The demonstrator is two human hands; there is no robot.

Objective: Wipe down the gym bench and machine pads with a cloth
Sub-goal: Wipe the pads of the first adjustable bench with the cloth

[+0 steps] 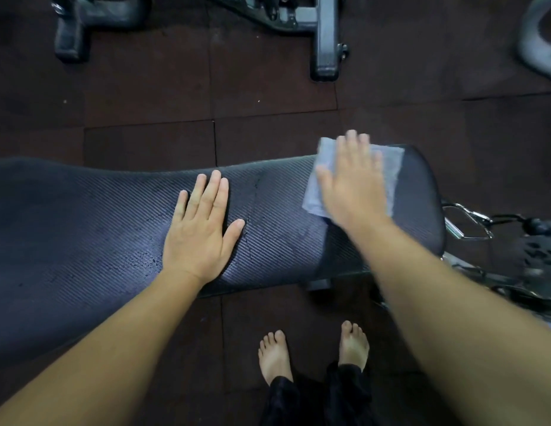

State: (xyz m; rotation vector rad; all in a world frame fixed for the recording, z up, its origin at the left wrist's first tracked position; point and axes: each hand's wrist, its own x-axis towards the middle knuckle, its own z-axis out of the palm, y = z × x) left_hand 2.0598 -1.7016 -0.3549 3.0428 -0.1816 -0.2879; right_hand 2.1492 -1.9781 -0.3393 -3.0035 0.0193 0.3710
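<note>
Bench (83, 229): dark padded top with diagonal ribbed texture, long axis running left to right across the view, broad at the left, narrowing toward the middle. Left end cut off by the frame edge; near edge partly hidden behind the forearms. Surface shiny in patches near the centre, with small dark specks.

Left hand (200, 229): laid flat, palm down, fingers extended and close together, thumb spread to the right, pointing away from the body. Gripping nothing; resting on the bench padding at mid-length.

Seam (257, 192): crossing the padding just right of the left hand, marking off a separate end pad (421, 192) with a rounded right end.

Cloth (388, 170): pale blue-grey, lying flat on the end pad, far-left corner reaching just past the pad's far edge. Middle part hidden beneath the hand.

Right hand (351, 182): spread open, palm down, pressed onto the cloth, fingers pointing away. Outline blurred; fingertips hard to make out.

Chrome frame parts (465, 222): visible right of the end pad, blurred, form unclear.

Floor (268, 96): dark square rubber tiles. Grey machine feet (325, 38) at the top, upper portions cut off. Curved grey part at the top right corner, cut off.

Bare feet (274, 355): on the floor below the bench, dark trouser cuffs above them.

Brands, labels, writing: none legible.
</note>
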